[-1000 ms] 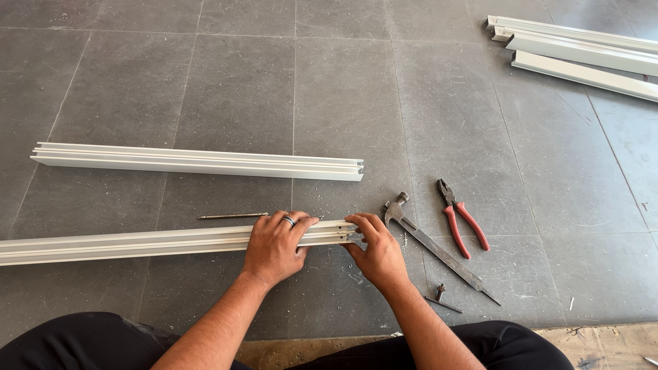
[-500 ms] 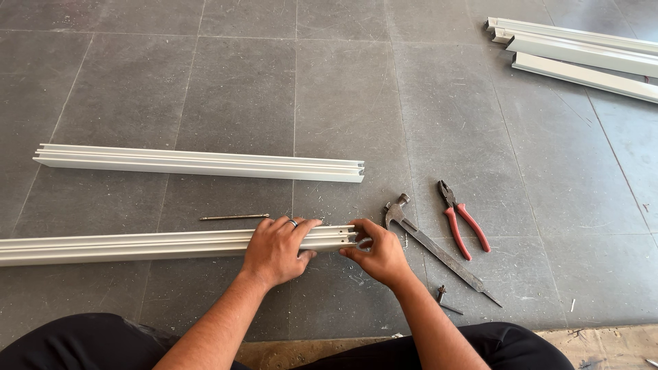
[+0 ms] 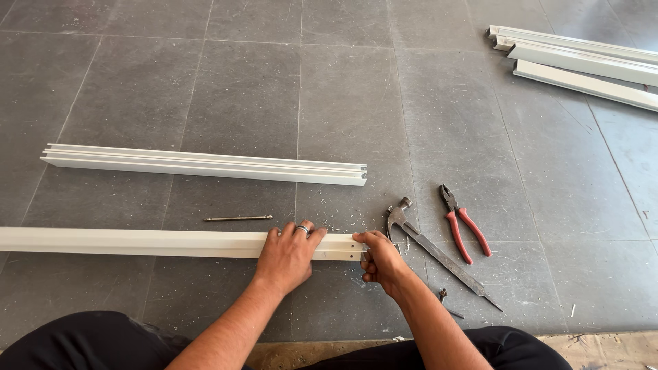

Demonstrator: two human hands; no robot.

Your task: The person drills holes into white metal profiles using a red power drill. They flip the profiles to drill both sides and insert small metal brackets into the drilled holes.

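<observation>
Down on the grey tiled floor (image 3: pixel 205 82), and from the left edge the long white rail (image 3: pixel 137 242) runs flat across the tiles toward the middle. Above it, well apart, a second white rail (image 3: pixel 205 164) lies roughly parallel, and between the two sits a thin metal rod (image 3: pixel 237 218), lying loose. Now the left hand (image 3: pixel 288 257): palm down, fingers spread over the top of the near rail, pressing on it near its right end, a ring on one finger. Just beside it, the right hand (image 3: pixel 380 260) is curled tight around that very end of the rail, fingers clenched at the tip; whether something small is pinched there I cannot tell. Right next to those knuckles lies a hammer (image 3: pixel 439 250), head near the hand, its handle slanting away to the lower right. Beside the hammer, a pair of red-handled pliers (image 3: pixel 465 223) lies flat, untouched. A small dark bit (image 3: pixel 444 298) lies near the right forearm. Far up in the right corner, a stack of white rails (image 3: pixel 582 62) lies together
</observation>
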